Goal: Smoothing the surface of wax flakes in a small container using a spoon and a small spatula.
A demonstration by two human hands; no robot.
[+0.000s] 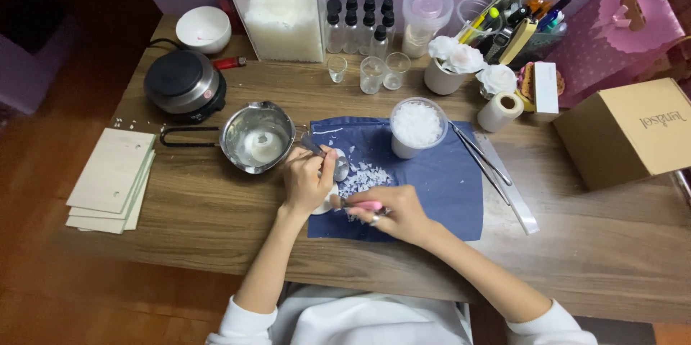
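My left hand (305, 181) grips a metal spoon (332, 163) and a small white piece of wax (325, 203) over the blue cloth (439, 179). My right hand (397, 214) holds a pink-handled tool (366, 205) against that white piece. White wax flakes (363, 176) lie scattered on the cloth between my hands. A plastic cup of white flakes (416, 126) stands at the cloth's far edge. A small steel pot (258, 136) with a white lump inside sits just left of my left hand.
A black hot plate (184, 83), white bowl (204, 29) and clear box of wax (282, 17) stand at the back left. Small glasses (372, 73), dark-capped bottles (358, 22), flower candles (456, 58), a tape roll (500, 111), tweezers (481, 158) and a cardboard box (628, 132) lie right. Pale boards (114, 179) are stacked left.
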